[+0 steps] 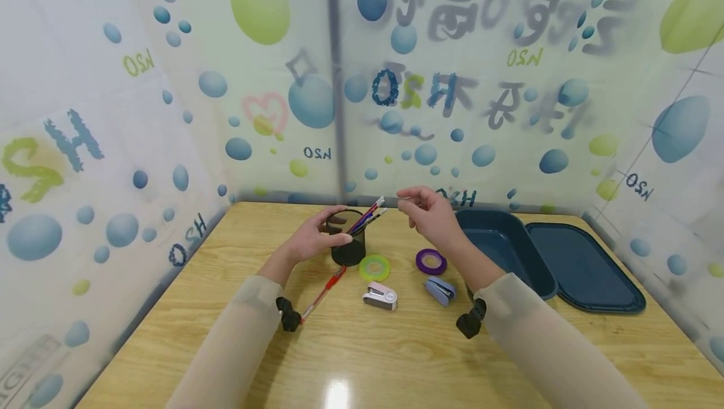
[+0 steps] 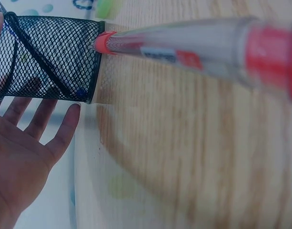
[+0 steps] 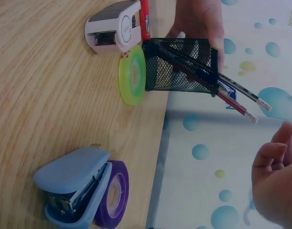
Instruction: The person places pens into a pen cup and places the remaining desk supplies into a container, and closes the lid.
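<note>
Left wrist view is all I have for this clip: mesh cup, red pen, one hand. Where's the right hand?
Observer: The right hand is raised to the right of the mesh cup, near the pencil ends.
Operator: Any staplers?
Observer: Two on the table: a pink stapler and a blue stapler.
Operator: Anything beside the blue one?
Observer: Yes, a purple tape roll.

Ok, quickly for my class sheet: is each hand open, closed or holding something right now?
Left hand: holding the black mesh pen holder.
Right hand: fingers bent, near the pencils; whether it pinches anything cannot be told.
</note>
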{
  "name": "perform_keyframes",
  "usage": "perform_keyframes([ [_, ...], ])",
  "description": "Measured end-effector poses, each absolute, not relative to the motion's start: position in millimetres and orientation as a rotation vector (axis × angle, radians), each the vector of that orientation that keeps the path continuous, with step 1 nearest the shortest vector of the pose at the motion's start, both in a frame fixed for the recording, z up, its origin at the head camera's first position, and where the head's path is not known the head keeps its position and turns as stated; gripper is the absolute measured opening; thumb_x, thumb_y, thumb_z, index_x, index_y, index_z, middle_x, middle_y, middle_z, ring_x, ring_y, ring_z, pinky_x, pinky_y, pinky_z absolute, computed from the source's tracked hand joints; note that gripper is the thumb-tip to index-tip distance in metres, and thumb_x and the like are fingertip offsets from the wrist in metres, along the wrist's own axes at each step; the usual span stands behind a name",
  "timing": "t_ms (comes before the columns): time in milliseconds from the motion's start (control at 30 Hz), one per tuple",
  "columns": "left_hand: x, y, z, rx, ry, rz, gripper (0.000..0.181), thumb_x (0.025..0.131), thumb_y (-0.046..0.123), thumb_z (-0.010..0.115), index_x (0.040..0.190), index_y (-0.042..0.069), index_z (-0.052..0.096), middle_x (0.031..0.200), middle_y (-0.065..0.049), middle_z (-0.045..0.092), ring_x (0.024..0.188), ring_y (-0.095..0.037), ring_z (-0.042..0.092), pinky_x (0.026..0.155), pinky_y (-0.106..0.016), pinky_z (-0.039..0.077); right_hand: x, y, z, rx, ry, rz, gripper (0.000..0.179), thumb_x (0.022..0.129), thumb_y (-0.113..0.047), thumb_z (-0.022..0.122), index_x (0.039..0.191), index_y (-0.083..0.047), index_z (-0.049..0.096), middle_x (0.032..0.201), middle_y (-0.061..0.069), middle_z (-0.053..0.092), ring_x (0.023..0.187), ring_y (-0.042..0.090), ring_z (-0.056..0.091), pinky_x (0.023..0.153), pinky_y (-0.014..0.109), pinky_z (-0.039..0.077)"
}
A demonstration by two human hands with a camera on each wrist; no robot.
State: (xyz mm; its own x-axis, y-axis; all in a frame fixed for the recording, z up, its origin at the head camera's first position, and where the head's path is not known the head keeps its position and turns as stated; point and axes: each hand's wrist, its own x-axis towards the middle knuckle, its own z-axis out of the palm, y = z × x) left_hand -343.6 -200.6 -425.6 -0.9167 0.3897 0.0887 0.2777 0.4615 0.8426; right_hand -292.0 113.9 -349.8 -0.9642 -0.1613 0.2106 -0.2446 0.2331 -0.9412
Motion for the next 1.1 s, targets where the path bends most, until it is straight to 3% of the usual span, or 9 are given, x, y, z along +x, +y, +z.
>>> perform_keyframes([
  [467,-342.5,-201.1,-423.3,0.584,2.582,1.454,0.080,0.099,0.045,0.082,0.168,0.033,0.043,0.161,-0.015,0.056,0.142,-0.044,0.057,0.111,-0.059,0.053,-285.6,125.0,-365.3,0.458,-2.518,1.788,0.029,0.110,-0.033,0.068,0.131,-0.013,0.073,0.092,0.001,0.062,0.077,0.020,0.057,0.063,0.029,0.046],
  [633,-343.0,-202.2,-423.0,0.580,2.596,1.440,0.079,0.100,0.045,0.081,0.168,0.033,0.042,0.161,-0.015,0.056,0.142,-0.044,0.057,0.111,-0.059,0.053,-280.9,121.7,-369.6,0.547,-2.571,1.756,0.024,0.110,-0.029,0.069,0.125,-0.011,0.075,0.101,0.002,0.068,0.084,0.026,0.061,0.070,0.029,0.052],
  [833,-342.9,-202.6,-422.1,0.559,2.601,1.435,0.081,0.099,0.048,0.081,0.168,0.034,0.042,0.162,-0.015,0.055,0.145,-0.044,0.054,0.115,-0.063,0.050,-279.9,107.5,-377.8,0.727,-2.657,1.677,0.021,0.110,-0.027,0.070,0.122,-0.012,0.079,0.112,0.010,0.076,0.087,0.021,0.063,0.075,0.030,0.054],
  [933,-343.5,-202.2,-422.5,0.561,2.591,1.446,0.081,0.099,0.048,0.081,0.168,0.033,0.042,0.163,-0.015,0.055,0.146,-0.044,0.054,0.115,-0.063,0.050,-280.8,98.4,-382.3,0.839,-2.729,1.589,0.023,0.109,-0.029,0.070,0.124,-0.014,0.081,0.116,0.010,0.077,0.090,0.023,0.064,0.073,0.033,0.052],
  [1033,-343.7,-201.1,-423.1,0.575,2.582,1.458,0.080,0.099,0.046,0.081,0.168,0.032,0.043,0.161,-0.015,0.056,0.145,-0.043,0.055,0.114,-0.062,0.051,-282.6,89.8,-388.4,0.939,-2.808,1.551,0.026,0.109,-0.029,0.070,0.129,-0.014,0.080,0.119,0.006,0.078,0.096,0.034,0.067,0.073,0.034,0.051],
  [1100,-344.1,-200.2,-423.9,0.580,2.583,1.460,0.080,0.099,0.046,0.082,0.167,0.032,0.044,0.160,-0.013,0.057,0.144,-0.042,0.056,0.114,-0.062,0.052,-284.8,85.0,-393.7,0.998,-2.850,1.531,0.030,0.109,-0.028,0.071,0.132,-0.012,0.079,0.123,0.004,0.079,0.099,0.033,0.068,0.077,0.034,0.053],
])
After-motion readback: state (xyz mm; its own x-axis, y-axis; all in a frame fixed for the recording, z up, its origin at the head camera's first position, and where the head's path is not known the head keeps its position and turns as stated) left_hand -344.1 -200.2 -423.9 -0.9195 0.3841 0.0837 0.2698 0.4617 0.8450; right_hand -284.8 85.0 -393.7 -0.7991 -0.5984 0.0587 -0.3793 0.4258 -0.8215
